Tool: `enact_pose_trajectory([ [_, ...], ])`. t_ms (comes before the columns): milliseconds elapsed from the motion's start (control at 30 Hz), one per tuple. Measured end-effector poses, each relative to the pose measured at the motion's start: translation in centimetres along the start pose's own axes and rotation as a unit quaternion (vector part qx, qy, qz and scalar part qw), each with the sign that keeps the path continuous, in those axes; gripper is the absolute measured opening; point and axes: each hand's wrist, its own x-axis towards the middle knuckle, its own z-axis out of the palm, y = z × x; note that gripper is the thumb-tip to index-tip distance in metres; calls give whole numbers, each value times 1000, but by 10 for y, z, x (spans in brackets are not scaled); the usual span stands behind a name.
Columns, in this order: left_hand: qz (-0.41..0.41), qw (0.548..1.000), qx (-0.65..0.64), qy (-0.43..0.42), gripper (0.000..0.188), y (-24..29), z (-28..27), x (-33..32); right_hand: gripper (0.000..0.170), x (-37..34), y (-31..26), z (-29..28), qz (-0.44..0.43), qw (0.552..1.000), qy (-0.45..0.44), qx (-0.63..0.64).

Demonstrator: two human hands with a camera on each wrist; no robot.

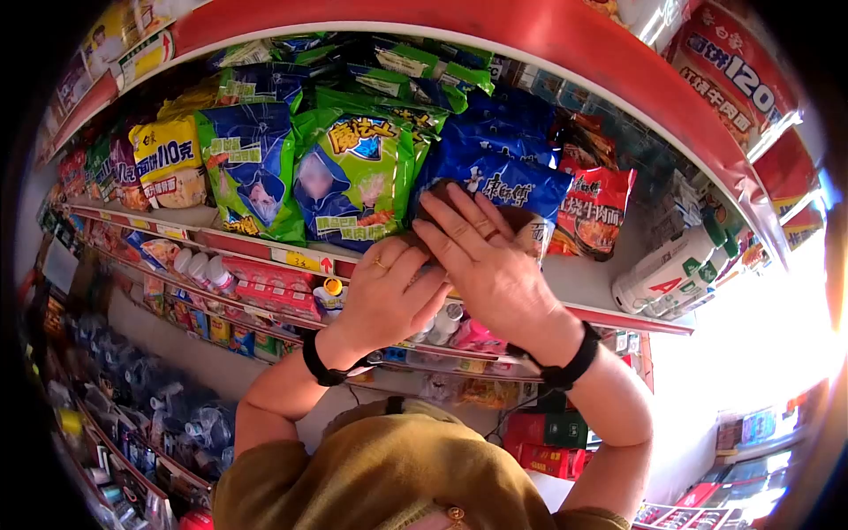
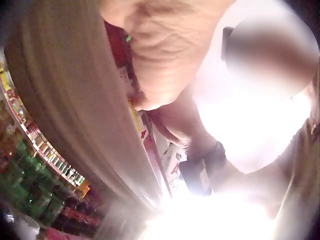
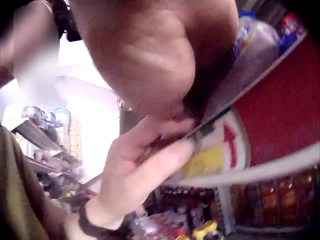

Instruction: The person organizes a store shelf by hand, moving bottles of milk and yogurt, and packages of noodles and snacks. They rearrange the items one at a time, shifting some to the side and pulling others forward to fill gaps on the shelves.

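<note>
At the front of the shelf, a brown packet point(image 1: 521, 217) lies against the blue noodle packs point(image 1: 499, 172), mostly covered by both hands. My right hand point(image 1: 486, 261) presses on it from above with its fingers stretched out. The left hand point(image 1: 389, 287) grips the packet's near left side with bent fingers and thumb, just under the right fingertips. In the right wrist view, the left hand point(image 3: 132, 172) is close to the shelf edge and its price label point(image 3: 212, 155). The left wrist view shows mainly a palm point(image 2: 165, 55), with the packet hidden.
Green noodle bags point(image 1: 353, 177) and a yellow bag point(image 1: 168, 163) stand to the left. Red noodle packs point(image 1: 592, 212) and white bottles point(image 1: 662, 274) stand to the right. A red-fronted shelf point(image 1: 530, 31) overhangs; lower shelves hold pink packages point(image 1: 269, 283).
</note>
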Motion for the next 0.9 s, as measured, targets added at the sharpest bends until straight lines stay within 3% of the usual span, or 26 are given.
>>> enact_pose_trajectory([
  [133, 26, 999, 0, 19, 31, -1, -1, -1, 41, -15, 22, -30, -5, 997, -18, -74],
  [233, 26, 999, -7, 18, 29, 1, -6, 1, 38, -32, 59, -45, 67, 981, -2, -181],
  [267, 35, 999, 5, 30, 30, 5, -10, 4, 38, -29, 65, -56, 168, 977, -8, -134],
  [300, 44, 998, 17, 41, 31, 8, -12, 7, 37, -21, 66, -71, 150, 975, 15, -161],
  [367, 52, 998, -2, 40, 36, 9, -8, 16, 36, -4, 71, -77, 201, 970, 126, -50],
  [467, 50, 999, -8, 1, 46, 14, 0, 40, 33, 29, 65, -60, 79, 990, 119, 12],
  [500, 54, 998, -9, 2, 46, 14, 2, 43, 31, 34, 70, -45, 34, 995, 73, 63],
  [567, 31, 998, -3, -51, 51, 12, 6, 46, 33, 35, 76, -25, 47, 995, 12, 90],
  [633, 42, 998, -6, -53, 56, 9, 8, 44, 32, 38, 95, -36, 90, 992, -18, 81],
  [667, 42, 997, -7, -57, 57, 9, 8, 43, 27, 34, 118, -36, 18, 999, -4, -50],
  [700, 40, 997, -8, -63, 58, 10, 8, 42, 27, 31, 138, -38, 19, 999, -6, -49],
  [733, 41, 997, -2, -67, 59, 10, 9, 42, 25, 29, 155, -40, 44, 977, -31, -207],
  [767, 42, 997, -1, -66, 59, 10, 9, 42, 22, 35, 155, -46, 66, 928, -53, -363],
  [800, 44, 997, -3, -62, 59, 10, 9, 42, 22, 40, 153, -50, 67, 927, -50, -366],
  [833, 44, 997, -5, -58, 59, 10, 9, 41, 21, 45, 149, -54, 171, 959, -34, -225],
  [867, 47, 997, -4, -56, 59, 9, 10, 40, 21, 52, 145, -57, 269, 960, -17, -76],
  [900, 46, 997, -5, -53, 59, 9, 11, 40, 25, 47, 151, -46, 115, 990, 5, -82],
])
